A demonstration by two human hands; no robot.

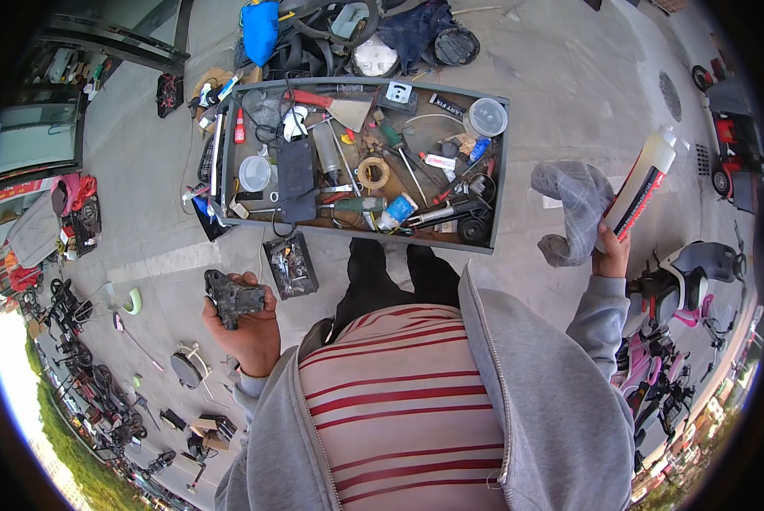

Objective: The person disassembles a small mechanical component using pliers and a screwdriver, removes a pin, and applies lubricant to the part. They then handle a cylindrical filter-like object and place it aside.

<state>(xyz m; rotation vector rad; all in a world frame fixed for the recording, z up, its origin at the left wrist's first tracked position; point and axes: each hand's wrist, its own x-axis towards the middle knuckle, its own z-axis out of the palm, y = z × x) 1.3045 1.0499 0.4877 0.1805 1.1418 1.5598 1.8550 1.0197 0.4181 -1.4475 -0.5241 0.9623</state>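
While the left hand (pixel 254 339) grips a grimy black part (pixel 232 300) at eight o'clock, the right hand (pixel 612 255) clasps plaid cloth (pixel 583 198) and labelled tube (pixel 641 189) at three.

Wide fisheye view from head height, downward over the tray (pixel 499 170)

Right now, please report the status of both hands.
Left hand: gripping dark, grimy part. Right hand: holding white tube, grey checked cloth. Cluttered tool tray ahead.

the tray (pixel 500 170) is ahead, left of the tube (pixel 640 189) in the right hand (pixel 610 255).
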